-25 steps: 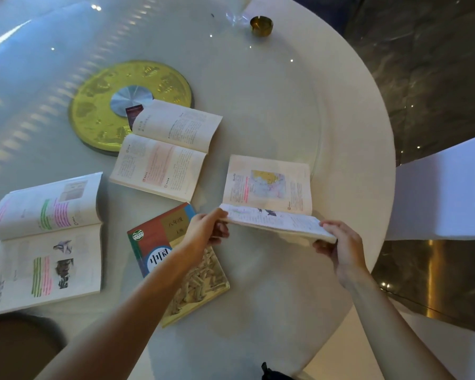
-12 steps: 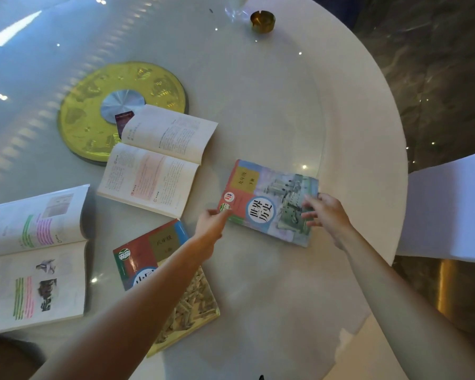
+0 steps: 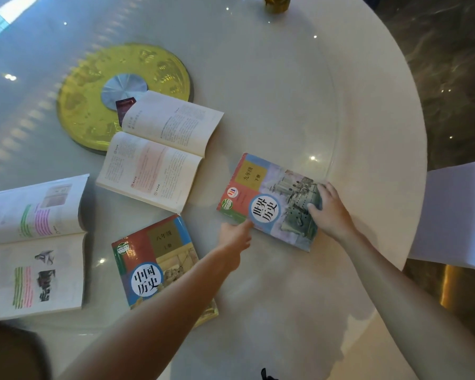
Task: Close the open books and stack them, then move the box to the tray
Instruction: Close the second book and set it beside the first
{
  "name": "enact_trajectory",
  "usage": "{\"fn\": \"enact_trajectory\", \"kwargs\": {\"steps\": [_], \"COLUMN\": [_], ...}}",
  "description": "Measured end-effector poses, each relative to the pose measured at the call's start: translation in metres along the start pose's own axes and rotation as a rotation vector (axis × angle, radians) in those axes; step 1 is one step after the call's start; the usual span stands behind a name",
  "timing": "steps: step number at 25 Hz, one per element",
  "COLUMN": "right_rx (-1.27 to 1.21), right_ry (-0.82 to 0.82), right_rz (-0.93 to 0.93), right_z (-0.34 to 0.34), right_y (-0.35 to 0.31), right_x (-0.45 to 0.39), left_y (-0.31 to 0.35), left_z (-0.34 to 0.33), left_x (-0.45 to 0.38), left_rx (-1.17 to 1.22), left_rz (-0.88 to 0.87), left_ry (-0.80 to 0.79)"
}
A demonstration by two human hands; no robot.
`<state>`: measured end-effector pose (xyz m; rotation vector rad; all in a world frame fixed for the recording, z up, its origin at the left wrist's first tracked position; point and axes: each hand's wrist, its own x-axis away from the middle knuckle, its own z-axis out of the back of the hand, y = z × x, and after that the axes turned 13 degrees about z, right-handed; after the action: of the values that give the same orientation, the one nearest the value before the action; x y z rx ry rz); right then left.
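Note:
A closed book with a colourful cover (image 3: 269, 198) lies flat on the round white table (image 3: 285, 91), right of centre. My right hand (image 3: 330, 212) lies over its right edge, thumb and fingers on the cover. My left hand (image 3: 235, 241) reaches in with fingers stretched out, the tips touching the book's near-left edge. A second closed book (image 3: 154, 259) lies under my left forearm. Two open books lie face up, one in the middle (image 3: 159, 152) and one at the left (image 3: 33, 242). A small dark red box (image 3: 124, 107) sits on the gold round tray (image 3: 93, 78), partly hidden by the middle open book.
A small gold dish (image 3: 276, 2) stands at the table's far edge. A white covered chair (image 3: 455, 215) is close to the table's right rim. Dark marble floor (image 3: 450, 78) lies beyond it. A dark rounded shape (image 3: 8, 352) fills the lower left corner.
One second ago both hands were folding the right book's near half up. It then shut flat, cover up. Since then my hands have stayed at its edges, the right further onto the cover.

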<state>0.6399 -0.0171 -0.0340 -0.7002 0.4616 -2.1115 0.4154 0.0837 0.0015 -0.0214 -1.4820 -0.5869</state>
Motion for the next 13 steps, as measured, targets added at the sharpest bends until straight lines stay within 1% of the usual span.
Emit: {"fn": "enact_trajectory", "kwargs": {"steps": [3,5,7,10,11,13], "right_rx": [0.168,0.157,0.042,-0.241,-0.345,-0.539], "right_ry": [0.095,0.094,0.066,0.072,0.078,0.082], "right_rz": [-0.084,-0.140,-0.214,-0.362,-0.407,-0.428], "right_z": [-0.004,-0.012,-0.023,-0.042,-0.046,-0.053], "right_y": [-0.002,-0.002,0.000,0.001,0.000,-0.004], "right_x": [0.019,0.041,0.067,0.099,0.105,0.114], "left_y": [-0.012,-0.013,-0.014,-0.018,-0.020,-0.026], "left_z": [-0.010,-0.008,0.000,0.016,0.020,0.029], "left_x": [0.001,-0.001,-0.002,0.001,0.003,0.010], "left_rx": [-0.100,-0.174,-0.241,-0.309,-0.304,-0.227], "left_rz": [-0.019,-0.078,-0.099,-0.115,-0.117,-0.108], "left_ry": [0.013,0.061,0.070,0.074,0.054,-0.051]}}
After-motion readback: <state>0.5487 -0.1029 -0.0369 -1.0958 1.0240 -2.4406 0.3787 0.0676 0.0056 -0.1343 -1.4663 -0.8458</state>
